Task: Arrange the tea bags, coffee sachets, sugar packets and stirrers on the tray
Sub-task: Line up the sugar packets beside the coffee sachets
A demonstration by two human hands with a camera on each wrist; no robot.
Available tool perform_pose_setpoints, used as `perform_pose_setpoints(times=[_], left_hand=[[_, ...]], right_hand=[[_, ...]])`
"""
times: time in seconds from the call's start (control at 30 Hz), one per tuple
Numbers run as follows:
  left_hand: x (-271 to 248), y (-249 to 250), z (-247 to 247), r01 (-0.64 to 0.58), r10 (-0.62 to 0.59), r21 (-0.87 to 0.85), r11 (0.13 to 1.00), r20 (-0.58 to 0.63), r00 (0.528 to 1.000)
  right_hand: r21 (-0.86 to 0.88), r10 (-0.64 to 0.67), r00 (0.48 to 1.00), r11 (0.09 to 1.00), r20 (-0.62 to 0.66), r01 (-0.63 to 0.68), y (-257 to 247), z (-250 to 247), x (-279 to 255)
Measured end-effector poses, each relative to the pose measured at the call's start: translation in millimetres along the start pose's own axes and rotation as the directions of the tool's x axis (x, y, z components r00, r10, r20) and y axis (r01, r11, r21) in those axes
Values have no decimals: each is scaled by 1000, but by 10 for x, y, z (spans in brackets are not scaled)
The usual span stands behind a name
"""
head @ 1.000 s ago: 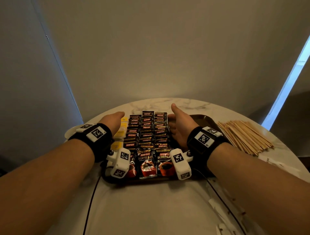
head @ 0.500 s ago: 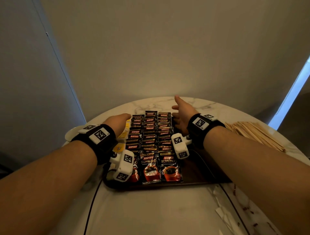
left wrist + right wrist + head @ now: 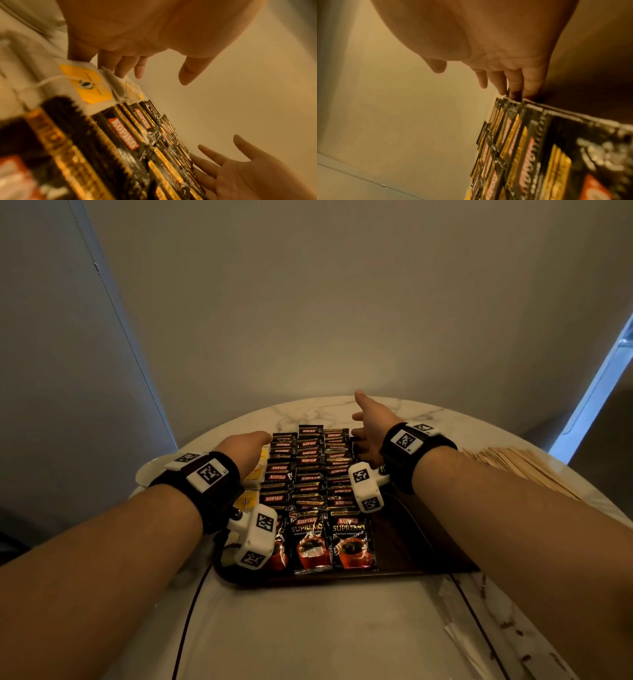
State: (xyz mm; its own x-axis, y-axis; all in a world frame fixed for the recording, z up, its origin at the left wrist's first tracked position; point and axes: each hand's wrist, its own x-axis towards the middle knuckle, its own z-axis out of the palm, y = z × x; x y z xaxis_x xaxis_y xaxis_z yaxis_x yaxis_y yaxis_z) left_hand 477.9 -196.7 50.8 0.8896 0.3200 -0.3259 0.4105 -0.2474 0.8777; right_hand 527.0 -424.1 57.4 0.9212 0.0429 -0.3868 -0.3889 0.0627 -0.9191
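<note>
On the marble table (image 3: 308, 628), far left edge, a white dish (image 3: 150, 470) pokes out behind the left wrist. Left hand (image 3: 245, 448) lies along the left side of the tray (image 3: 411, 542), fingers (image 3: 120, 66) straight and relaxed, tips touching the tea bags (image 3: 89, 83) with yellow tags, gripping nothing. Tea bags sit in a column at the tray's left, just beside the coffee sachets (image 3: 308, 474). Sachets fill the tray's middle in three overlapping rows, black with red Kopiko labels, two big Supremo ones fully visible at the near end. Right hand (image 3: 371, 426) is at the far right corner of the sachet block, palm facing left, fingers (image 3: 515, 83) extended, lower ones touching the sachet edges, thumb up, holding nothing. Bare dark tray right of the sachets. Wooden stirrers (image 3: 520, 470) piled on the table right of the tray, well apart from the hand. White paper packets (image 3: 459, 642), likely sugar, on the table near right, blurry.
</note>
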Motion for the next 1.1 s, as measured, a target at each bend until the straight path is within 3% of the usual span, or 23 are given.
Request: perform_pose_setpoints(times=[0.1, 0.23, 0.3, 0.37, 0.5, 0.63, 0.7, 0.8, 0.9, 1.0, 1.1], left_hand=[[-51, 1, -28, -22, 22, 28, 999, 0, 1000], [-389, 57, -10, -134, 142, 96, 986, -77, 987], [-611, 92, 24, -272, 317, 292, 917, -118, 941], [-902, 116, 97, -420, 482, 372, 828, -91, 871], [-1626, 62, 417, -622, 619, 467, 629, 185, 764], [-2290, -44, 794, -720, 411, 550, 424, 591, 694], [-2496, -112, 983, -743, 282, 563, 362, 694, 663], [-2703, -189, 1244, -756, 173, 574, 315, 748, 640], [-2810, -181, 1446, -730, 122, 599, 331, 739, 662], [-2831, -156, 1617, -709, 116, 617, 340, 721, 683], [-2841, -161, 1754, -712, 114, 640, 287, 716, 689]], right_hand=[[-50, -17, 1000, 999, -26, 16, -19, -77, -121], [-380, -63, 997, 924, -47, 40, -91, -214, -482], [-558, -45, 999, 829, -8, 33, -108, -312, -748], [-719, -50, 999, 694, 5, 38, -95, -433, -998], [-884, -9, 1000, 466, -29, -22, 15, -761, -1407], [-949, -67, 993, 308, -95, -70, 148, -1171, -1780], [-944, -10, 987, 292, -160, -150, 217, -1379, -1958], [-952, 55, 971, 192, -232, -238, 321, -1661, -2177], [-965, 86, 965, 65, -247, -253, 431, -1875, -2329], [-968, 109, 963, 22, -248, -251, 526, -1988, -2402], [-974, 136, 964, -36, -228, -225, 605, -1993, -2374]])
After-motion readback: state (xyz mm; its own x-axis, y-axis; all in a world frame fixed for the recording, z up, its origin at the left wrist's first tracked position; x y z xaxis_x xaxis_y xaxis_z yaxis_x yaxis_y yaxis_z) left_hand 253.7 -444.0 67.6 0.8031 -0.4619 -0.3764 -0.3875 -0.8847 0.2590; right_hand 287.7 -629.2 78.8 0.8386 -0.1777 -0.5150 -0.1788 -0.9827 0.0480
